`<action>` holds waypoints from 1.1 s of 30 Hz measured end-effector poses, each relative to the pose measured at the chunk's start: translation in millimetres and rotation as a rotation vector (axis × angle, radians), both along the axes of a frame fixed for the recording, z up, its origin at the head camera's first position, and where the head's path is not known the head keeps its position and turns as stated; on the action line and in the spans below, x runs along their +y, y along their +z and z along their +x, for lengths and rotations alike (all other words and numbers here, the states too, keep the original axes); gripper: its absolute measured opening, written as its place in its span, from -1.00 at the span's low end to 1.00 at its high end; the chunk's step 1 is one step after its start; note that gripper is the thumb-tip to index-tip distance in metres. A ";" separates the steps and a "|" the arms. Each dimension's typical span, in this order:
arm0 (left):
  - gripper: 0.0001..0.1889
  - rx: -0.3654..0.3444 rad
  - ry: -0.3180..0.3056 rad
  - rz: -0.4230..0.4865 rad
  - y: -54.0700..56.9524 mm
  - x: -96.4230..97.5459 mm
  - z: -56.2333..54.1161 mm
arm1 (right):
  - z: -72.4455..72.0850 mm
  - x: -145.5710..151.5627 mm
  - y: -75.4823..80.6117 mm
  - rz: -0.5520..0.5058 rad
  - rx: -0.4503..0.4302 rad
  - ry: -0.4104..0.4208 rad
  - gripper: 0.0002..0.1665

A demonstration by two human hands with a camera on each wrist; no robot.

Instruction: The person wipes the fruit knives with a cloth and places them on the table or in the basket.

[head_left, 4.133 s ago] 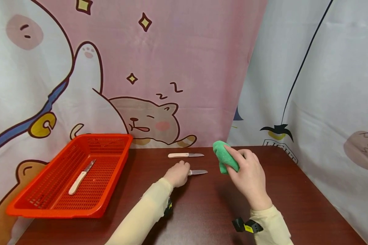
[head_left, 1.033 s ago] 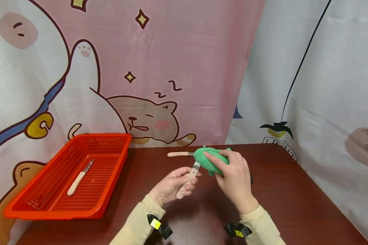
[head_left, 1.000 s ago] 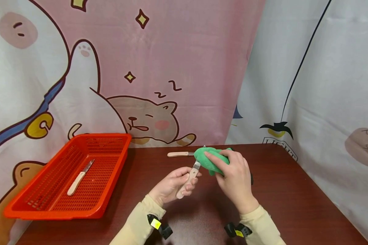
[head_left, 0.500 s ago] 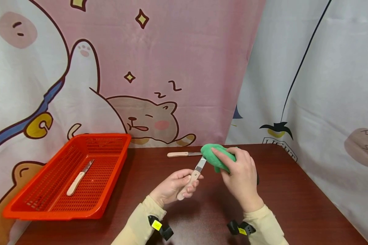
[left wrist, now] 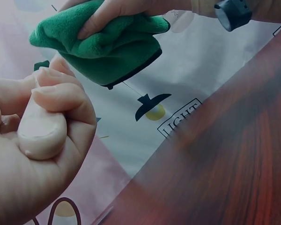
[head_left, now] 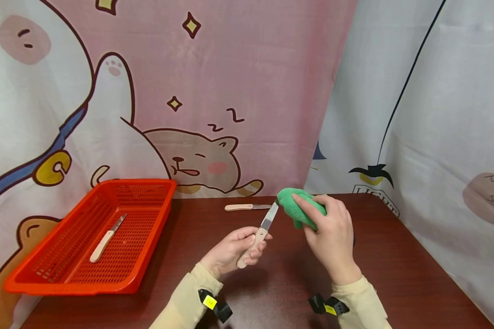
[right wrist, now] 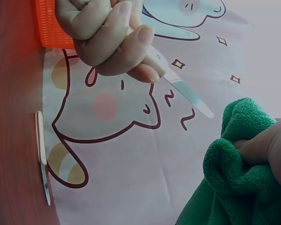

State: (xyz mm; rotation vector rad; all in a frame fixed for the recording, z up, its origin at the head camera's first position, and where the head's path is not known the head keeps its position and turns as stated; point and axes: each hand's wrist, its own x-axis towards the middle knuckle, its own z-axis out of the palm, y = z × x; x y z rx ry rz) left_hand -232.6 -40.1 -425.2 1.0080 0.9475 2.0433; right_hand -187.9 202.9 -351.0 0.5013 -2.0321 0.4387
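Note:
My left hand (head_left: 235, 249) grips a small knife by its pale handle (head_left: 253, 249), blade (head_left: 269, 217) pointing up and away over the table. A folded green cloth (head_left: 298, 208) is pinched in my right hand (head_left: 331, 237), just right of the blade tip. In the right wrist view the knife blade (right wrist: 192, 97) shows bare, with a gap between its tip and the cloth (right wrist: 239, 164). The left wrist view shows the handle's butt end (left wrist: 42, 136) in the curled fingers, the cloth (left wrist: 98, 44) above. Behind the hands, a second knife (head_left: 240, 207) lies flat on the table.
A red plastic basket (head_left: 152, 237) stands at the left of the table, with another pale-handled knife (head_left: 107, 240) lying in it. The dark wood table (head_left: 395, 265) runs back to a printed curtain (head_left: 271, 114) behind and at the right.
Earlier the left hand was at a knife on the table; it then raised it to the cloth. Over the last second the cloth slid up along the blade and off its tip, moving right.

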 end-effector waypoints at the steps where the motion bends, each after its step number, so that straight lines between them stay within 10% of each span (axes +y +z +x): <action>1: -0.64 0.001 0.000 0.004 -0.1 -0.5 -0.2 | 0.3 0.0 0.5 -0.004 0.006 0.004 -0.31; 33: -0.51 -0.050 0.010 0.058 3.0 -10.8 -2.7 | 4.9 -40.7 -18.5 0.138 0.041 0.188 -0.20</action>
